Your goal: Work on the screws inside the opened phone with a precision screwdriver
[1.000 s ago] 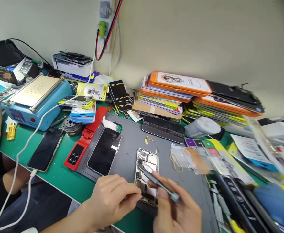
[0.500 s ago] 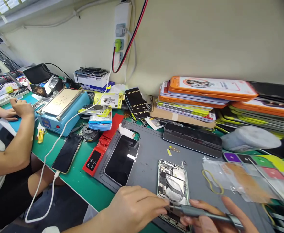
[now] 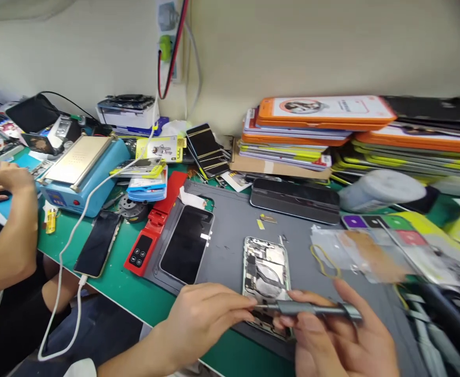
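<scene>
An opened phone (image 3: pixel 266 272) with its insides showing lies on the grey work mat (image 3: pixel 230 235). My right hand (image 3: pixel 340 340) is wrapped round a grey screwdriver (image 3: pixel 316 310) held level over the phone's near end, tip pointing left. My left hand (image 3: pixel 204 319) is pinched at the screwdriver's tip, fingers pressed together; what they hold is too small to make out. A phone with a dark screen (image 3: pixel 186 243) lies to the left on the mat.
A red tool (image 3: pixel 151 230), a charging phone (image 3: pixel 98 243) and a blue heating plate (image 3: pixel 80 170) sit to the left. Stacked orange and yellow packages (image 3: pixel 316 131) line the wall. Another person's arm (image 3: pixel 10 230) rests at far left. Plastic bags (image 3: pixel 363 251) lie right.
The view has swung left and down a little. My right hand shows more, and the screwdriver stays level with my left fingers still at its tip.
</scene>
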Tool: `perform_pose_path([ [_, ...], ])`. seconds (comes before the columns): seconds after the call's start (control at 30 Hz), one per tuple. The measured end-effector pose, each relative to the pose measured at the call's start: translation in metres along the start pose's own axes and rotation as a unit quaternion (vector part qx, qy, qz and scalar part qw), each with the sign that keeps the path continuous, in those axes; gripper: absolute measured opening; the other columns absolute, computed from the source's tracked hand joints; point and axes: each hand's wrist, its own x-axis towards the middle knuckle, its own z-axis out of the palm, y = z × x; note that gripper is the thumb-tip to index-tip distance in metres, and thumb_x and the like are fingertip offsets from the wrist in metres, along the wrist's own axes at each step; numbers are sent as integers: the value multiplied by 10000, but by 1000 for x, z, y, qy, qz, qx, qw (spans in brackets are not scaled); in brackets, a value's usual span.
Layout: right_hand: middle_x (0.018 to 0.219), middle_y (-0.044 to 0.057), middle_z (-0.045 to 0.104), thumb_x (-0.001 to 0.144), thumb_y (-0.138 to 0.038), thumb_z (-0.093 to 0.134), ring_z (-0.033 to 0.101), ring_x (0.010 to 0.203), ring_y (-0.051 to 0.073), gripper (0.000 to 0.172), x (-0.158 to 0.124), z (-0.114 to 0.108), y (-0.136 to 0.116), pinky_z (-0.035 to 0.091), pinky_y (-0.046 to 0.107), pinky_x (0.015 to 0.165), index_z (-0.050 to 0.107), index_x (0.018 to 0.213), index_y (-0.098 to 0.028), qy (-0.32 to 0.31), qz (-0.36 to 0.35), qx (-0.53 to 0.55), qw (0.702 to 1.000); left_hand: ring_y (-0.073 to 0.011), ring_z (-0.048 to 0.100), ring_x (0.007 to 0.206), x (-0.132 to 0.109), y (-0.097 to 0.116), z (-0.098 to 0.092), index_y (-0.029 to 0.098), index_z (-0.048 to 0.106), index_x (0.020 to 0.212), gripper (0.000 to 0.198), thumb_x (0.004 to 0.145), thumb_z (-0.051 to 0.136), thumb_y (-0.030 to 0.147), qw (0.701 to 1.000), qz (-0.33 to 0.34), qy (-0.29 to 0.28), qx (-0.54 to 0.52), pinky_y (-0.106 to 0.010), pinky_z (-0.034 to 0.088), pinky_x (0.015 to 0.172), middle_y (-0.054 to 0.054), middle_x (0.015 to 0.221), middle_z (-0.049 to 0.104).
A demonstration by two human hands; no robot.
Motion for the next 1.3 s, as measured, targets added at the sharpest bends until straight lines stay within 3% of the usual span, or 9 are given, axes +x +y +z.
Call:
perform_pose_path([
  [0.17, 1030, 60, 750, 929, -396, 798, 651, 661, 158, 561, -1, -2, 0, 634, 333, 594, 598, 1450, -336, -37, -35, -12, 999, -69, 791, 876, 5, 5, -4, 205, 807, 1080, 178, 932, 725, 152, 997, -45, 0, -68, -108, 640, 855, 8, 988, 836],
  [0.37, 1045, 32, 734, 974, -382, 752, 642, 648, 116, 508, -2, -1, -2, 630, 283, 612, 587, 1453, -340, -51, -56, -17, 997, -71, 799, 875, 7, 7, -6, 224, 835, 1028, 168, 915, 749, 134, 981, -130, -22, -145, -84, 638, 829, 8, 982, 838],
  [0.67, 1023, 23, 739, 982, -323, 744, 659, 658, 119, 463, -2, -1, -6, 645, 284, 603, 618, 1427, -357, -56, -58, 9, 997, -63, 799, 930, 10, 9, -10, 249, 823, 1121, 253, 937, 715, 113, 978, -135, -56, -147, -74, 628, 876, 8, 1033, 839],
  [1.1, 1016, 26, 724, 989, -340, 728, 646, 641, 121, 460, -1, -1, -8, 629, 293, 584, 603, 1431, -359, -72, -49, 3, 996, -93, 807, 877, 11, 10, -9, 205, 836, 966, 128, 910, 752, 126, 972, -154, -31, -173, -111, 656, 823, -9, 950, 839],
  [1.3, 1015, 25, 730, 992, -347, 726, 663, 658, 122, 475, 0, -2, -7, 634, 277, 592, 591, 1448, -354, -71, -53, -8, 996, -56, 800, 902, 12, 9, -10, 234, 839, 985, 169, 903, 758, 110, 970, -161, -36, -177, -60, 622, 860, 25, 976, 839],
])
